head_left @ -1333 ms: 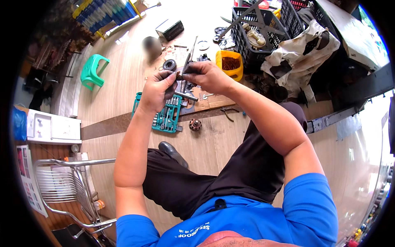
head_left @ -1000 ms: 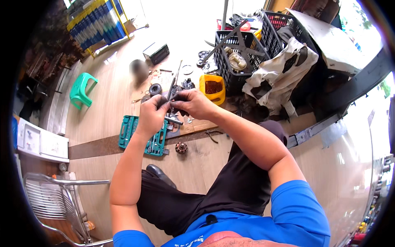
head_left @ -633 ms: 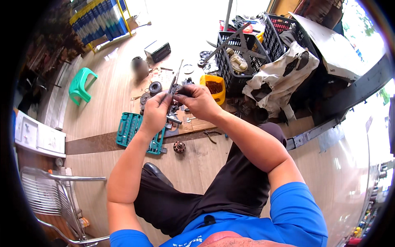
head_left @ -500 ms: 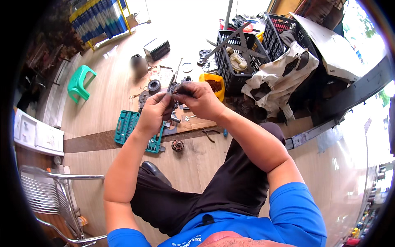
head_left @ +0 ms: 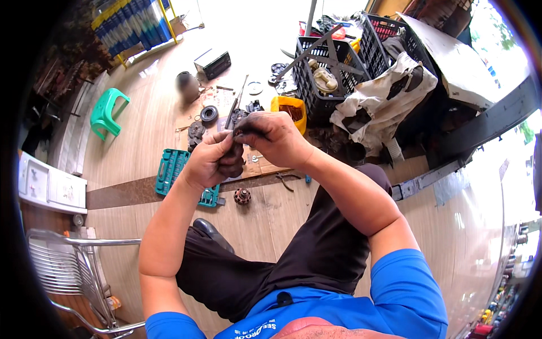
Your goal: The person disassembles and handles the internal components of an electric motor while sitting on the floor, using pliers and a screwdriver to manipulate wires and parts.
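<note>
My left hand (head_left: 217, 157) and my right hand (head_left: 272, 134) meet in front of me, fingertips together, both closed. Grease blackens their fingers. Whatever they pinch is small and hidden by the fingers. Beyond them a long thin metal tool (head_left: 240, 93) lies among dark machine parts on a cardboard sheet. A black ring-shaped part (head_left: 209, 114) and a dark round metal part (head_left: 196, 131) sit left of it. Partly behind my left forearm is a teal socket-set case (head_left: 171, 169), open on the floor. Nearer to me stands a small rotor-like part (head_left: 242, 196).
Pliers (head_left: 286, 182) lie beside my right knee. A yellow container (head_left: 292, 109) stands near black crates (head_left: 324, 104) and a stained white cloth (head_left: 370, 107). At left are a green stool (head_left: 107, 113) and a metal chair (head_left: 59, 263). A black box (head_left: 217, 65) stands farther off.
My left hand has turned slightly, with its fingers curled more beneath the right hand's fingertips. The whole view has shifted a little. Both hands stay together.
</note>
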Demonstrator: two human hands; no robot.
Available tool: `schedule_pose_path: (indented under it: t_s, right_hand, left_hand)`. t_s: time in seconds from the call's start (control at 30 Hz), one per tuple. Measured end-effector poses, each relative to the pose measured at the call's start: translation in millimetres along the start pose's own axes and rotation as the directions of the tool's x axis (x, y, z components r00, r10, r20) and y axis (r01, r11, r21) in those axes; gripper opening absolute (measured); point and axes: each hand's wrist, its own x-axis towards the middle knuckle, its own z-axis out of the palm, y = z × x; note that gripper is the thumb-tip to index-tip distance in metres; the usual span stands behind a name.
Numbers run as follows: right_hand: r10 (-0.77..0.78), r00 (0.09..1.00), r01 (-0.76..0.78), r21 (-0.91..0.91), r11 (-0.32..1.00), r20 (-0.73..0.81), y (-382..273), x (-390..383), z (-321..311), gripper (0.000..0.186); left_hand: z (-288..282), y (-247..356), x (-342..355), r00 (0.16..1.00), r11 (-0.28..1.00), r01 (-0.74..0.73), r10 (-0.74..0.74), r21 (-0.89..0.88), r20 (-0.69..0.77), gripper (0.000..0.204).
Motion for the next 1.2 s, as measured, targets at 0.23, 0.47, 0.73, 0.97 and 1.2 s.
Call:
schedule_pose_path:
  t_s: [0.23, 0.47, 0.73, 0.97, 1.2]
  right_hand:
    - [0.337, 0.927, -0.331, 0.062, 0.942, -0.164, 8, 4, 2, 0.014]
    - [0.417, 0.899, -0.393, 0.175, 0.903, -0.13, 3, 3, 7, 0.016]
    - [0.09, 0.978, -0.076, 0.077, 0.994, -0.19, -1, 10, -9, 0.013]
    - [0.193, 0.955, -0.2, -0.006, 0.98, -0.225, 5, 5, 1, 0.017]
    - [0.24, 0.959, -0.217, 0.157, 0.963, -0.148, 8, 4, 3, 0.018]
  left_hand:
    - [17, -5, 12, 0.784, 0.277, -0.053, 0.606, 0.959, -0.132, 0.017]
    - [16, -16, 15, 0.603, -0.261, 0.024, 0.774, 0.965, 0.194, 0.011]
    - [19, -8, 10, 0.909, 0.85, -0.164, 0.327, 0.5, -0.258, 0.021]
    - [23, -11, 15, 0.733, 0.099, -0.064, 0.68, 0.993, -0.02, 0.02]
    - [22, -8, 9, 0.713, 0.003, -0.086, 0.699, 0.996, 0.059, 0.019]
